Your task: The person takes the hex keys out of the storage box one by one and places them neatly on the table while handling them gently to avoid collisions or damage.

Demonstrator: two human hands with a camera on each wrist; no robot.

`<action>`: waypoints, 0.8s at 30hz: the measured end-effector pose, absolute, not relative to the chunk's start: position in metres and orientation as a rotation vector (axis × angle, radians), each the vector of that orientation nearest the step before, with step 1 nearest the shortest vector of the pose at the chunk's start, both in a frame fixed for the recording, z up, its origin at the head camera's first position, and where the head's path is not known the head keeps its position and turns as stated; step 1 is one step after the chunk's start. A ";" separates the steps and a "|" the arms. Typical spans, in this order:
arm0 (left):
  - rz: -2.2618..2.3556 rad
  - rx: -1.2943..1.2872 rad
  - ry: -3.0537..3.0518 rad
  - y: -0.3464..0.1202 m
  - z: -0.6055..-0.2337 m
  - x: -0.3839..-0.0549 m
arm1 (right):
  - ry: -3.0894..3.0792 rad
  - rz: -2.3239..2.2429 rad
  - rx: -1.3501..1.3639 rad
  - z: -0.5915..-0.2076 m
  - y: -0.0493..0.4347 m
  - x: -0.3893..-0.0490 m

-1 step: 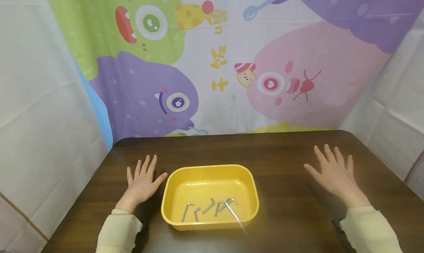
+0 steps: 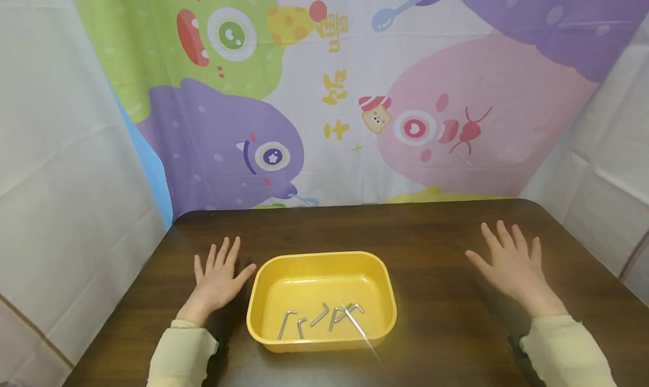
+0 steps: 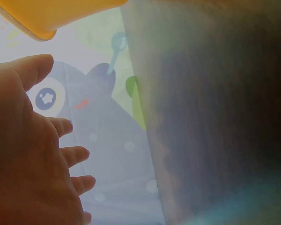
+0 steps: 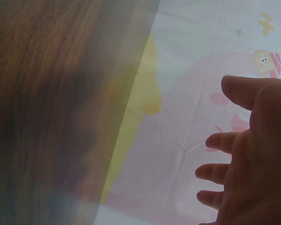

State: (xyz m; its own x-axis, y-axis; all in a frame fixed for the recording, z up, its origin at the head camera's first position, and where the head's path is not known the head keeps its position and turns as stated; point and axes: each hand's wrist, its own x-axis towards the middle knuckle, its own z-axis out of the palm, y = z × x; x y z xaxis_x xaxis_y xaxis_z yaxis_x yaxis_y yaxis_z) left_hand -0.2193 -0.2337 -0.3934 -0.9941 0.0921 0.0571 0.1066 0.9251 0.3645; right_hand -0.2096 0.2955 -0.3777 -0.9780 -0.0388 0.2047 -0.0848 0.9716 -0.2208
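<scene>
A yellow rectangular tray (image 2: 314,288) sits on the dark wooden table, left of the right hand. Several L-shaped metal hex keys lie loose in its near half, among them a left one (image 2: 285,325), a short one (image 2: 300,329) and a longer one (image 2: 357,323) that reaches across the near rim. Beside the tray's left wall is the left hand (image 2: 217,285), fingers spread and holding nothing; its thumb tip comes close to the rim. The right hand (image 2: 514,271) is well apart from the tray, fingers likewise spread and nothing held. Both wrist views show extended fingers.
The dark wooden table (image 2: 431,235) has rounded far corners. Behind it hangs a cloth (image 2: 345,173) printed with cartoon monsters. Pale covered panels stand at the left (image 2: 76,150) and right (image 2: 598,150).
</scene>
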 end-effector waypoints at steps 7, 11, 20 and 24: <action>-0.570 -0.161 -3.049 -0.234 -0.394 -0.219 | -2.923 0.348 0.093 -0.379 0.296 -0.208; -0.577 -0.164 -3.054 -0.234 -0.394 -0.218 | -2.928 0.354 0.101 -0.378 0.294 -0.207; -0.608 -0.183 -3.023 -0.233 -0.393 -0.219 | -2.904 0.371 0.223 -0.377 0.272 -0.207; -0.684 -0.193 -3.003 -0.230 -0.391 -0.221 | -2.861 0.388 0.301 -0.376 0.254 -0.206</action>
State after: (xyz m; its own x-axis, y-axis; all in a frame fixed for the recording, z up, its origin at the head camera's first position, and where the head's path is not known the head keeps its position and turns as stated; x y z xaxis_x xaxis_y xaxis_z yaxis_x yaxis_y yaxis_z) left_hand -0.2209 -0.2301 -0.3906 -0.9907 0.1091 0.0816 0.1337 0.8942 0.4273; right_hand -0.2058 0.2541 -0.3760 -0.9505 -0.1699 0.2602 -0.2331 0.9435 -0.2354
